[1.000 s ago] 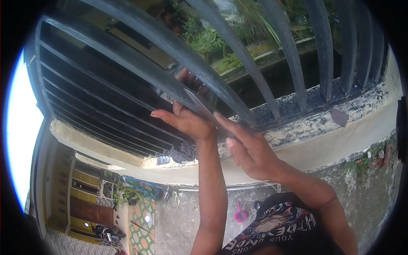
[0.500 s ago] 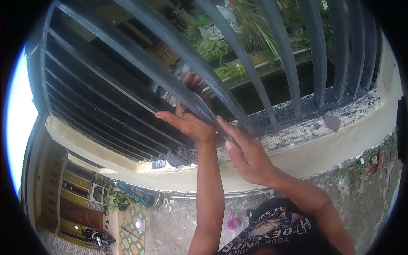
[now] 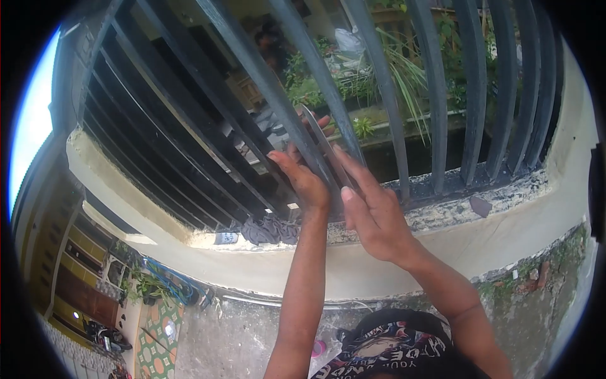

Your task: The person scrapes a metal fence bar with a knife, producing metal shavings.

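Observation:
A black metal fence bar [image 3: 252, 69] runs diagonally in front of me. My left hand [image 3: 304, 178] wraps around it, thumb in front and fingertips showing behind the bar. A thin grey metal blade [image 3: 323, 144] lies flat along the same bar, its tip sticking up past the left fingers. My right hand [image 3: 372, 218] holds the blade's lower end, with its fingers stretched out along the blade and pressing it against the bar.
The fence stands on a low concrete wall [image 3: 442, 243] with a rough, flaking top. On the ledge lie a dark crumpled cloth [image 3: 271, 228], a small container [image 3: 226, 238] and a dark shard [image 3: 481, 205]. Plants [image 3: 353, 82] grow behind the bars. Concrete ground lies below.
The view has tilted up and shifted, showing more of the garden behind the bars. Both hands stay on the same bar, and the blade now reaches higher along it.

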{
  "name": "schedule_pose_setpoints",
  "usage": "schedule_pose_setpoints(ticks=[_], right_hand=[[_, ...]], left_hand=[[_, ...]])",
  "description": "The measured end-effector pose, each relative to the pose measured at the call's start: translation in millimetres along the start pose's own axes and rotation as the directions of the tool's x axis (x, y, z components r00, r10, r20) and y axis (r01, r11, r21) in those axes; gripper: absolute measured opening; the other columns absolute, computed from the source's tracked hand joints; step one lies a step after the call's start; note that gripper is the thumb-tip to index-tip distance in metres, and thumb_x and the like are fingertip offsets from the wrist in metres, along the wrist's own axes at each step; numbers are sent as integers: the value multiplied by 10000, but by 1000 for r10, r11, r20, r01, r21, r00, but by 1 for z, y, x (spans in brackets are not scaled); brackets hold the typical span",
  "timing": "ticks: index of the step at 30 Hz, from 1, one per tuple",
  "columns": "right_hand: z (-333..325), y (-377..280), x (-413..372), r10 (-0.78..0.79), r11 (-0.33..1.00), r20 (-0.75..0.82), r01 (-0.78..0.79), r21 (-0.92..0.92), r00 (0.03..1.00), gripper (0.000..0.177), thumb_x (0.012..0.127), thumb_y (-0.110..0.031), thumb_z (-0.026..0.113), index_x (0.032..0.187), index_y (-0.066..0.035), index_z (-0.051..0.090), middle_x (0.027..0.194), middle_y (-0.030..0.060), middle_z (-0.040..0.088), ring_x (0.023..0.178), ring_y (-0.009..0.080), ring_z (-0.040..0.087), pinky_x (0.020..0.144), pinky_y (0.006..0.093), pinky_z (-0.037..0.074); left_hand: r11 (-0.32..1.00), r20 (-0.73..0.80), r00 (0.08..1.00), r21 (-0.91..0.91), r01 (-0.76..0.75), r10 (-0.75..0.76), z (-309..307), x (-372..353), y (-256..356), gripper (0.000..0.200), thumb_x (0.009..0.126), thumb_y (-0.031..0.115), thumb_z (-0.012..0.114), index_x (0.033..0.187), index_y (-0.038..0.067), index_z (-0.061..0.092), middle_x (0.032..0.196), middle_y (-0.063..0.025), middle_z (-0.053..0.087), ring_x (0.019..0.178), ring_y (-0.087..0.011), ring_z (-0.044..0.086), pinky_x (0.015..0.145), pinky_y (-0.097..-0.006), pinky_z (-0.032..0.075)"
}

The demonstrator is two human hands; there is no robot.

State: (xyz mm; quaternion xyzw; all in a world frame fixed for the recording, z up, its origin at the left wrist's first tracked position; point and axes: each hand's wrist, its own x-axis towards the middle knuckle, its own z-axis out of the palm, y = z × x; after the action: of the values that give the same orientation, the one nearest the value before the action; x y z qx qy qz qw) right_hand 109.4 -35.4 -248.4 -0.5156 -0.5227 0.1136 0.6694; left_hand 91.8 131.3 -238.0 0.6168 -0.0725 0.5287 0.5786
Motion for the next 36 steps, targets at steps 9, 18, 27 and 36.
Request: schedule_pose_setpoints(ticks=[9,18,27,36], right_hand=[[-2,-35,35,-238,955,-24,229,-187,971,555,1086,-219,414,1619,-124,296,1349,267,632,747,222,722,731,373,585],[7,-52,50,-136,975,-79,119,-190,988,569,1089,-204,437,1630,-117,286,697,0,538,668,75,553,640,289,493],[32,-67,68,-187,971,-192,152,-185,963,555,1104,-294,406,1620,-132,282,669,-6,525,480,43,446,437,205,398],[49,-107,108,-236,943,-304,142,-301,923,497,1106,-273,425,1550,-57,373,672,11,575,553,55,518,529,242,447]], left_hand=[[944,-103,994,330,1,35,8,-5,17,656,1101,551,314,1212,7,665,669,3,558,580,-87,503,548,-276,387],[966,-89,993,253,-48,73,4,-2,12,566,1093,521,377,1078,36,668,622,30,432,571,-73,426,537,-285,322],[988,-24,999,152,29,-26,-4,-3,3,481,1084,465,442,1026,35,649,668,8,442,633,-98,427,584,-319,337],[990,13,1000,138,5,-7,-5,2,-2,493,1092,495,424,992,52,614,621,48,392,528,-64,362,489,-288,281]])
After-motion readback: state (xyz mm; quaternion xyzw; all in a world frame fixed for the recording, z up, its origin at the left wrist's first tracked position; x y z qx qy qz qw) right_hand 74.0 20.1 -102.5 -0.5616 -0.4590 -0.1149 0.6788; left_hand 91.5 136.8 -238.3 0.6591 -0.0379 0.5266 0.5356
